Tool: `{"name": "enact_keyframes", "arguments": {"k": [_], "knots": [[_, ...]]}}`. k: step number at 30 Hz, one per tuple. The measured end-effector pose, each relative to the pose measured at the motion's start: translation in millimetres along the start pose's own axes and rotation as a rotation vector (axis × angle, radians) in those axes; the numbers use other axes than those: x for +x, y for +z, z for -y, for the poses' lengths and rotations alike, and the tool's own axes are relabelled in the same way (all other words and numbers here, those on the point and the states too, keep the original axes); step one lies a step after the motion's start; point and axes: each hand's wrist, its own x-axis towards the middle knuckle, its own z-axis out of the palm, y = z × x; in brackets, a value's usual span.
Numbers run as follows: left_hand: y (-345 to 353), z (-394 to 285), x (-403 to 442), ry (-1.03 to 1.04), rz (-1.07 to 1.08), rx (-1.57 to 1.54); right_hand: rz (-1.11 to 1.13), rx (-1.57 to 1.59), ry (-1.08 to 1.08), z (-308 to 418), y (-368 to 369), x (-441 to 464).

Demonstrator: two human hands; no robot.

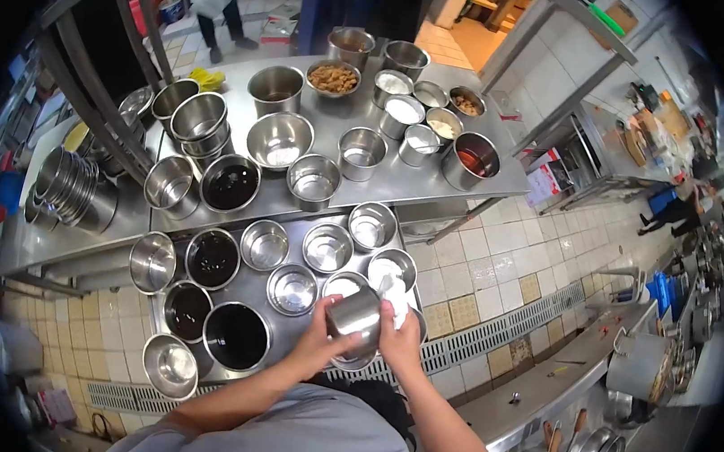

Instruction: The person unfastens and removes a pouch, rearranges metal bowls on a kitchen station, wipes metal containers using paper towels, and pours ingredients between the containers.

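As left hand (320, 338), half-open, cups steel pot (355, 314), right hand (401, 336), curled, grips white cloth (396, 297).

The single view looks from the person's head, forward and steeply down, over the grey shirt (291, 439) at close range and the steel table (312, 188) farther ahead. Its wide round picture reaches the floor drain (504, 320) on the right.
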Motion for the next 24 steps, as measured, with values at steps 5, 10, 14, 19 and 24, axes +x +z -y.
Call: {"name": "enact_keyframes", "arguments": {"k": [5, 10, 14, 19, 24], "knots": [[-24.7, -20.0, 52.7, -0.263, 0.198, -0.884, 0.370, 0.435, 0.249, 41.5, -76.6, 70.6], [50.2, -52.2, 66.3, -0.416, 0.175, -0.828, 0.650, -0.121, -1.588, 91.3, -118.6, 144.5], [125.4, -80.7, 103.4, -0.270, -0.017, -0.540, 1.250, -0.776, -1.526, 49.8, -148.1, 197.6], [182.7, -85.1, 99.7, 0.517, -0.329, 0.496, 1.529, 0.196, -0.712, -20.9, -130.1, 212.3], [157.0, -48.8, 37.9, 0.651, -0.257, 0.323, 1.542, 1.160, 0.649, 12.9, -150.7, 145.2]]}}
